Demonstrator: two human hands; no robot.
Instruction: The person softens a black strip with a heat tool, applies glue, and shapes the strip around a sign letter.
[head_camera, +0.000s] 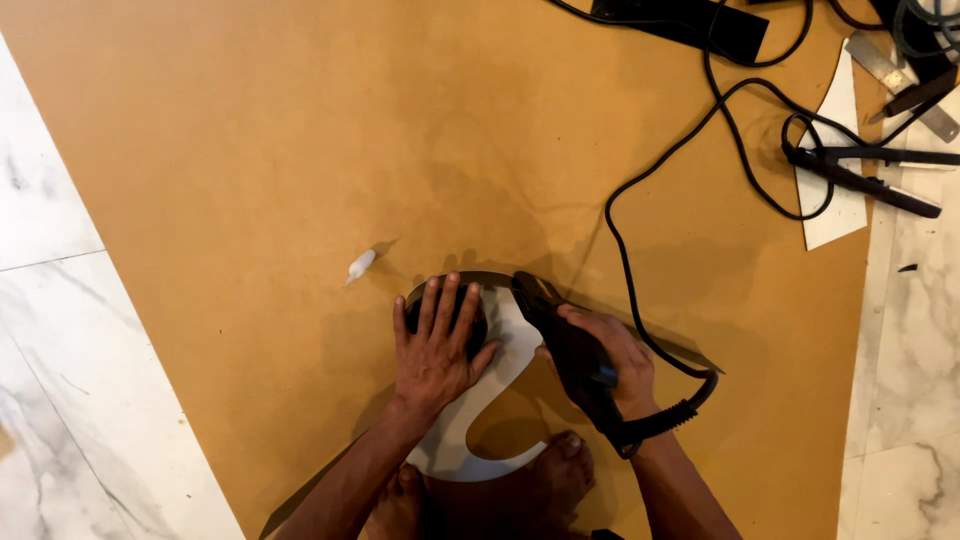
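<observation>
Left hand (436, 345) spread flat on white template (470, 440); right hand (610, 360) grips jigsaw (565, 340) at top curve; lower curve uncut.

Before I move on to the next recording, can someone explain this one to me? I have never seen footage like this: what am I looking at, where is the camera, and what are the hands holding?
There is no machine here: a person works with two bare hands, and the single camera sits on that person's head, looking straight down. They work on a large brown board lying on a pale marble floor. The left hand presses flat on a white curved cut-out piece resting on the board. The right hand grips a black corded power tool set against that piece's edge; its black cable snakes up towards the top right. A small white cap-like object lies alone on the board. At the top right lie a white offcut and dark tools. The person's bare feet show at the bottom.
</observation>
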